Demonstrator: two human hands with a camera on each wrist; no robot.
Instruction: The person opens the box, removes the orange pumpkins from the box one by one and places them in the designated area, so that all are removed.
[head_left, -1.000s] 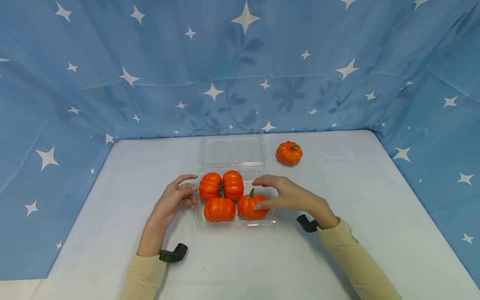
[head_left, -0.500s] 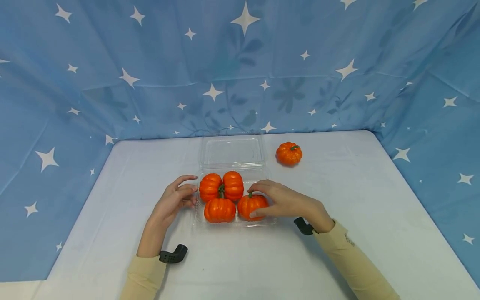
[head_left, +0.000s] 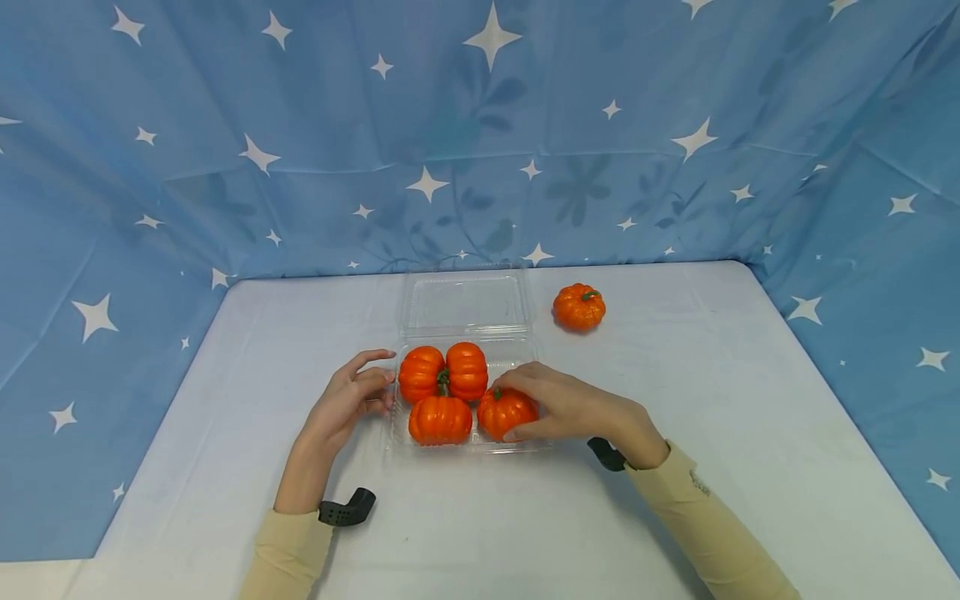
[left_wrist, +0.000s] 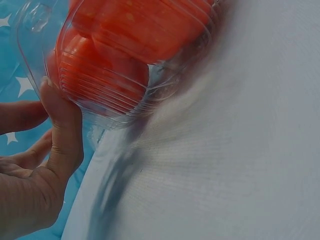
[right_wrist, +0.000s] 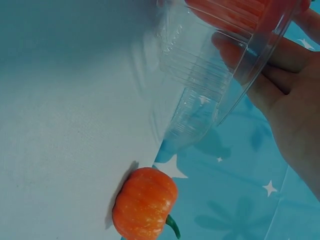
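An open clear plastic clamshell box (head_left: 517, 350) holds several small orange pumpkins with green stems. My right hand (head_left: 562, 404) grips the front-right pumpkin (head_left: 506, 414), thumb at its near side and fingers over its far right side. Through the box wall in the right wrist view, some fingertips (right_wrist: 227, 47) show inside. Beside the box's left edge is my left hand (head_left: 348, 400), fingers loosely bent. In the left wrist view its thumb (left_wrist: 65, 125) touches the box rim (left_wrist: 30, 75). Another pumpkin (head_left: 440, 420) lies front left; two more sit behind it.
A lone pumpkin (head_left: 579, 307) lies on the white table (head_left: 735, 375), behind and right of the box. The box's hinged lid (head_left: 465, 302) lies folded back toward the blue star-patterned curtain (head_left: 427, 125). Black straps with mounts sit at both wrists.
My right hand has come down and closed its fingers round the front-right pumpkin, which has turned slightly, its stem now partly behind the fingers. My left hand has stayed in place.
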